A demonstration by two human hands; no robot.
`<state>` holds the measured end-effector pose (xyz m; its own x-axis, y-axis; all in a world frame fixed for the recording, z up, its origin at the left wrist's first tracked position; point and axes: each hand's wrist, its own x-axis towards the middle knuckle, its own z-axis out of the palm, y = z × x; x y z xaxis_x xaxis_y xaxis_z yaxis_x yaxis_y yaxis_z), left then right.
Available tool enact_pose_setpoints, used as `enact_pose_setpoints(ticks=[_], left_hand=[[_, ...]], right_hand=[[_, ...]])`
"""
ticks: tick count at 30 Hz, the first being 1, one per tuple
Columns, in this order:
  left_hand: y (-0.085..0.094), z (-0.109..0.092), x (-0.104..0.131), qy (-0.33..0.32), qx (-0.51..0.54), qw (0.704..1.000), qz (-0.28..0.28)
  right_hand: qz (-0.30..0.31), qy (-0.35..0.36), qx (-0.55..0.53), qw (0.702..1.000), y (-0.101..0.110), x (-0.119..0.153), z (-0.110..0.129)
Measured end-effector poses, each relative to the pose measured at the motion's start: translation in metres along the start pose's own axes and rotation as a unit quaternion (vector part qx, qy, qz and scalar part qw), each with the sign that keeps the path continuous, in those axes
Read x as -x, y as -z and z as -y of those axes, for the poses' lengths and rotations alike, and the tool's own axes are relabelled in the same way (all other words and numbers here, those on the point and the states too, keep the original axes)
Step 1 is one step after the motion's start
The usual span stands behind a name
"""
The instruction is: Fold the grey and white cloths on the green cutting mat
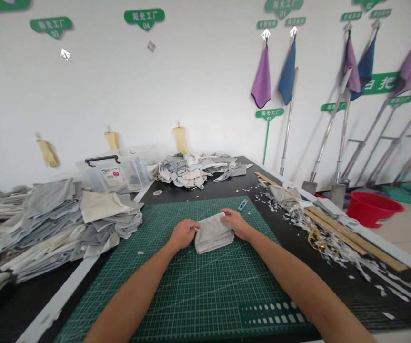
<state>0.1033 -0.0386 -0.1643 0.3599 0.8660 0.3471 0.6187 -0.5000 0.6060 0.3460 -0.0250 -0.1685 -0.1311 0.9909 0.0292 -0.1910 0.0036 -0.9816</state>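
Left hand point(184, 233) and right hand point(236, 224) hold one folded grey cloth point(213, 234), the left at its far left corner, the right at its far right corner. The cloth lies between them on the green mat point(191, 295), nearer to the mat's far edge. Step in hand seems to be folding or straightening; the next move probably calls for keeping the layers even. A knife point(243, 204) lies near the mat's far right corner.

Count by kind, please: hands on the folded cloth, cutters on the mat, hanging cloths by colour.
Hands (left hand, right hand) on the folded grey cloth: 2
Blue cutter on the green mat: 1
Purple hanging cloths: 3
Blue hanging cloths: 3 (one partly out of frame)
Total: 9
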Motion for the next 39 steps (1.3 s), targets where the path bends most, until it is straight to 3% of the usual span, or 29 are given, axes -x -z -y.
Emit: enact_pose_setpoints(ticks=[7, 15, 23, 32, 39], left_hand=[[0.002, -0.006, 0.004, -0.019, -0.123, 0.992, -0.017], [0.007, -0.01, 0.006, -0.035, -0.175, 0.984, -0.005], [0.013, -0.034, 0.012, -0.212, -0.216, 0.951, 0.068], [0.018, -0.049, 0.015, -0.222, -0.187, 0.952, 0.1], [0.018, -0.071, 0.022, -0.247, -0.132, 0.945, 0.171]], right_hand=[[-0.008, 0.039, 0.071, 0.997, -0.002, 0.001, -0.001], [-0.08, 0.121, 0.188, 0.971, 0.002, 0.0, -0.001], [-0.088, 0.145, 0.267, 0.949, 0.007, -0.004, -0.003], [-0.085, 0.15, 0.261, 0.95, 0.009, -0.005, -0.005], [-0.074, 0.161, 0.253, 0.951, 0.01, -0.005, -0.005]])
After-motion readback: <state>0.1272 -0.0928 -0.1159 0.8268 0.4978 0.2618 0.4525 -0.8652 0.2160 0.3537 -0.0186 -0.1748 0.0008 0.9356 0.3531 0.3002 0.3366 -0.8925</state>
